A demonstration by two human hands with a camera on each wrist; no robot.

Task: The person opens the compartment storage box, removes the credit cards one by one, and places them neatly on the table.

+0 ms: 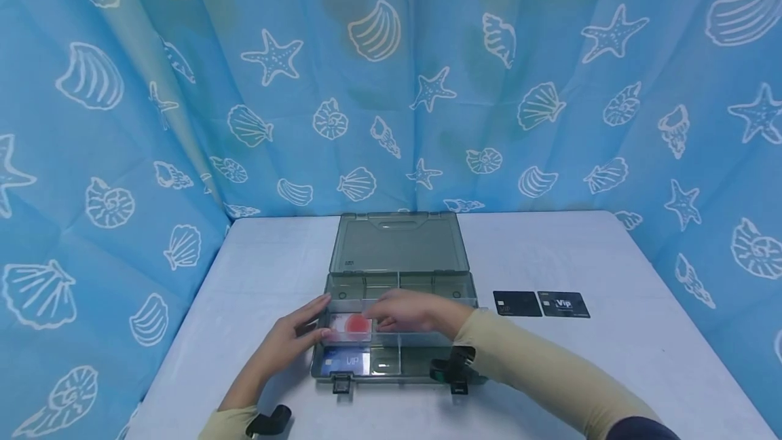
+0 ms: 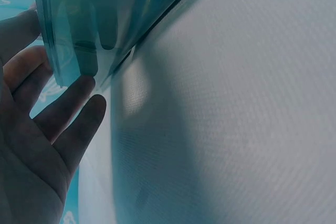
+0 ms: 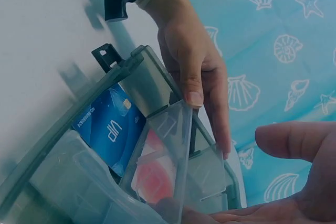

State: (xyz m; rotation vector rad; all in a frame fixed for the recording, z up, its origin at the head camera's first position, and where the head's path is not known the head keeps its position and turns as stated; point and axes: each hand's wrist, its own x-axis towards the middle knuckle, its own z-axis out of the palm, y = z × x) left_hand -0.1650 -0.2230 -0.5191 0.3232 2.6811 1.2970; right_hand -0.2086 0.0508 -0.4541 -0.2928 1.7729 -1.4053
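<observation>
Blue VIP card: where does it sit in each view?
Head: blue VIP card, below centre, in the front-left corner of the case.
Left wrist: not in view.
Right wrist: the card, left of centre.
Shared landmark: the translucent case, upper left in left wrist.

Room beside the case, crowding over it

Divider walls [image 1: 421,339] fence the case [image 1: 400,379] into compartments, which can be entered from above. The left hand [image 1: 299,329] blocks its left edge; the right hand [image 1: 406,311] covers its middle, the sleeve [image 1: 544,365] its right end. White tabletop [image 1: 275,250] leaves passage left of the folded-back lid [image 1: 400,243], and right of it, behind two black cards [image 1: 517,304].
</observation>
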